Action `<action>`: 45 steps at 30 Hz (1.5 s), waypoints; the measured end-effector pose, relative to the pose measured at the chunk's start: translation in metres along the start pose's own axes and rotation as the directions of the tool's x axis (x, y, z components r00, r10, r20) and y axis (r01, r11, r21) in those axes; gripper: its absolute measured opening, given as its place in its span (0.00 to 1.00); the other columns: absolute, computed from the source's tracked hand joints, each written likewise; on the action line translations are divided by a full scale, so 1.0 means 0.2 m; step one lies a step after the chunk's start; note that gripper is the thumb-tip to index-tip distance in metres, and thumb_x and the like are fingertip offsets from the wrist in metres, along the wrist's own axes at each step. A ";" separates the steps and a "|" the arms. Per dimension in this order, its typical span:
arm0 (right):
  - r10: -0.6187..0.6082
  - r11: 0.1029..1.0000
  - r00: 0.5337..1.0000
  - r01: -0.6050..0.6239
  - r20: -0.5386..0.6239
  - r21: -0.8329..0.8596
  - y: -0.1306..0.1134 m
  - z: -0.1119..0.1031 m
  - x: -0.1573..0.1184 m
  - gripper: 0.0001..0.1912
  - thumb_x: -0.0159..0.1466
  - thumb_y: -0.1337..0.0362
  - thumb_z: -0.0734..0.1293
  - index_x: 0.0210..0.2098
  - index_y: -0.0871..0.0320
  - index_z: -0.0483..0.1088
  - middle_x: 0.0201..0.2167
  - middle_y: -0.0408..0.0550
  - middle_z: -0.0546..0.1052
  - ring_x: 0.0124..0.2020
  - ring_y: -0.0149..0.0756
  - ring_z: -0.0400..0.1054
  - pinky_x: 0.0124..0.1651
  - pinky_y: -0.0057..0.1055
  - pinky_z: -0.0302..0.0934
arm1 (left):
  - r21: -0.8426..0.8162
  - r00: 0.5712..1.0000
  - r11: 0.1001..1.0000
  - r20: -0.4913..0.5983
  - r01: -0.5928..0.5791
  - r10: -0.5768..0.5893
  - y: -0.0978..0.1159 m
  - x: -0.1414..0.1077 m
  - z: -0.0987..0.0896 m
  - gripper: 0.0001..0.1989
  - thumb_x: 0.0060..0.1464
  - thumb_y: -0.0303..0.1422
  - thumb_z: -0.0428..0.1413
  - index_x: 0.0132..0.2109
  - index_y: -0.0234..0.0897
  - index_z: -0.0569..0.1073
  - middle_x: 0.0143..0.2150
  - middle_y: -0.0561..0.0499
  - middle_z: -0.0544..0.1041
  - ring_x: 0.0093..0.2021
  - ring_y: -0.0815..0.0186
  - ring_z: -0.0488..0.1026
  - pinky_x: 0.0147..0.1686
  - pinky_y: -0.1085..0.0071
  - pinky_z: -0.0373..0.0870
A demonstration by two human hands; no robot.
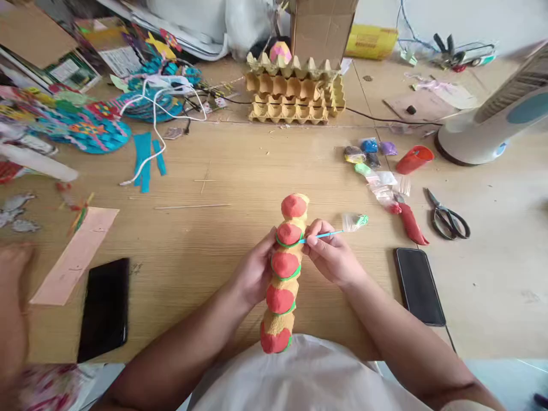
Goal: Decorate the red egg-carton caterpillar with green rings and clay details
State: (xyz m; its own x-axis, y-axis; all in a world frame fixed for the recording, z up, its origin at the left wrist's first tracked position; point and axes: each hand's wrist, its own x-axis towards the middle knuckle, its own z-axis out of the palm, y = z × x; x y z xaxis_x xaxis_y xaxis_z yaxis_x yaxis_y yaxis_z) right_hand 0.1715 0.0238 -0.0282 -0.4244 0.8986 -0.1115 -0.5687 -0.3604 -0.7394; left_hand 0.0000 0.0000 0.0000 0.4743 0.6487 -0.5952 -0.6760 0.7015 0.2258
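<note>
A long strip of yellow egg-carton bumps [279, 321] points away from my body, its domes covered in red clay with green clay along their edges. My left hand [258, 267] is wrapped round the strip's left side near the second and third domes. In my right hand [331, 251] a thin blue stick [324, 234] is pinched, its tip touching the strip by the green edge of the second dome. Just beyond that hand lies a small clear bag with green clay [362, 220].
Scissors [449, 219], a red-handled tool [411, 224] and a phone [420, 286] lie right. Clay packets [369, 146] and a red cup [414, 159] are behind. Another phone [104, 308] and a pink strip [75, 257] lie left, near another person's arm [12, 319]. Egg cartons [289, 109] stand at the back.
</note>
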 end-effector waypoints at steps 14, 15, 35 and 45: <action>-0.019 0.998 0.999 0.018 -0.026 -0.064 0.00 -0.01 0.01 0.14 0.60 0.59 0.81 0.30 0.54 0.73 0.26 0.38 0.73 0.30 0.28 0.64 0.37 0.28 0.59 | -0.067 1.000 0.998 0.019 -0.009 0.011 -0.01 0.00 -0.01 0.12 0.68 0.40 0.57 0.37 0.37 0.74 0.22 0.54 0.72 0.19 0.67 0.71 0.21 0.73 0.68; -0.025 0.997 0.999 0.023 -0.024 -0.068 0.00 -0.01 0.01 0.14 0.61 0.59 0.81 0.30 0.54 0.73 0.26 0.38 0.73 0.30 0.28 0.64 0.37 0.29 0.59 | -0.067 1.000 0.998 0.024 -0.013 0.014 -0.01 0.00 -0.01 0.12 0.67 0.40 0.58 0.37 0.37 0.74 0.23 0.54 0.72 0.19 0.67 0.71 0.21 0.73 0.68; -0.041 0.984 0.999 0.040 -0.003 -0.174 -0.02 -0.03 0.01 0.14 0.62 0.56 0.79 0.31 0.54 0.72 0.28 0.39 0.74 0.33 0.32 0.66 0.41 0.33 0.62 | -0.047 0.999 0.999 0.024 0.023 -0.022 0.00 0.00 -0.01 0.14 0.68 0.42 0.56 0.38 0.36 0.74 0.23 0.53 0.73 0.19 0.65 0.72 0.22 0.71 0.71; -0.024 0.986 0.999 0.020 -0.021 -0.166 -0.02 -0.03 0.01 0.17 0.61 0.54 0.80 0.31 0.54 0.71 0.27 0.39 0.73 0.31 0.31 0.65 0.39 0.31 0.61 | -0.046 0.999 0.999 0.052 0.017 -0.014 0.00 0.00 -0.01 0.13 0.66 0.41 0.58 0.38 0.36 0.75 0.23 0.53 0.74 0.19 0.65 0.72 0.22 0.71 0.71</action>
State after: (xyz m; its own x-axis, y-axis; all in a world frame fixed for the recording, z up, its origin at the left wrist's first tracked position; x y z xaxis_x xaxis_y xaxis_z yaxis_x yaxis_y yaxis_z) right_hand 0.1772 0.0282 -0.0304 -0.3955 0.9121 -0.1078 -0.4527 -0.2957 -0.8412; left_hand -0.0012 -0.0011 -0.0019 0.5125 0.6529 -0.5577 -0.6933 0.6978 0.1799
